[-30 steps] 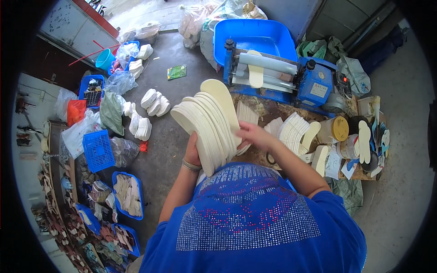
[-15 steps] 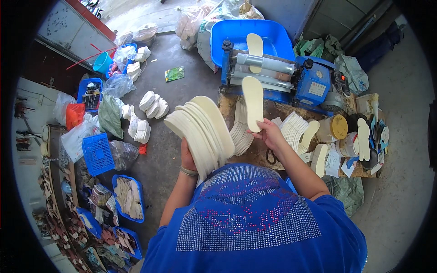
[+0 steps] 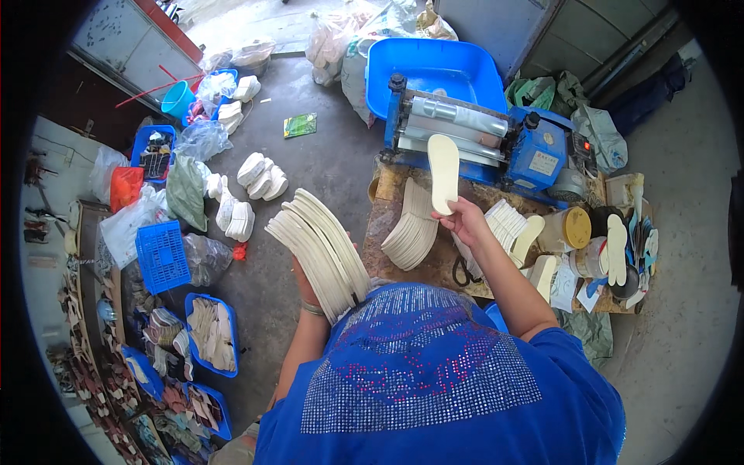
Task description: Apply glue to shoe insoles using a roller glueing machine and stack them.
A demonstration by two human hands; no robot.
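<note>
My left hand point(image 3: 304, 279) holds a thick fanned stack of cream insoles point(image 3: 318, 249) against my chest. My right hand point(image 3: 465, 221) grips one single cream insole point(image 3: 443, 172) by its heel and holds its toe end up at the grey rollers of the blue roller machine point(image 3: 496, 139). A blue tub point(image 3: 434, 70) sits behind the rollers. On the worn bench under the machine lie a leaning pile of insoles point(image 3: 411, 229) to the left of my right hand and another pile point(image 3: 508, 225) to its right.
Glue jars point(image 3: 570, 229), loose insoles point(image 3: 616, 248) and scissors point(image 3: 463, 273) crowd the bench's right side. On the concrete floor at left lie bundles of white insoles point(image 3: 260, 177), plastic bags, a blue crate point(image 3: 163, 256) and blue trays of cut pieces point(image 3: 211, 333).
My right hand pulled one insole off the stack and carried it up to the rollers. The earlier insole on the rollers is gone. The stack in my left hand dropped lower and leftward.
</note>
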